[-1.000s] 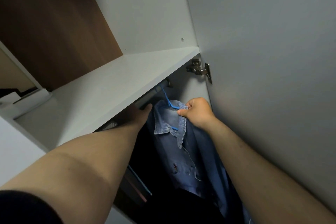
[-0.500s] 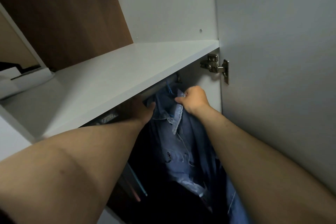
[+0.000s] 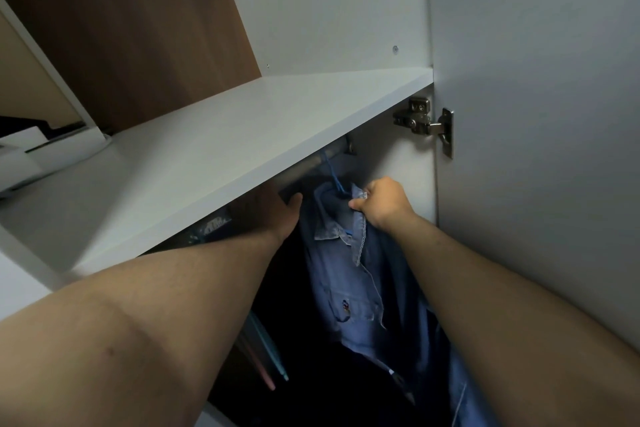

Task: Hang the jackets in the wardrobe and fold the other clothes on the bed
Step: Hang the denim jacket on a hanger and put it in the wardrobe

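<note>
A blue denim jacket hangs on a blue hanger whose hook is at the metal rail under the wardrobe's white shelf. My right hand pinches the jacket's collar close to the hanger. Reaching in under the shelf edge just left of the jacket is my left hand; its fingers are hidden in the dark and only the thumb shows.
The open wardrobe door stands close on the right, held by a metal hinge. Other dark clothes and some pink and teal hangers hang at the lower left inside. A white box sits on the shelf at far left.
The jacket and my right hand have lifted a little, and the blue hook now shows at the rail. My left hand stays under the shelf edge. My view has shifted slightly.
</note>
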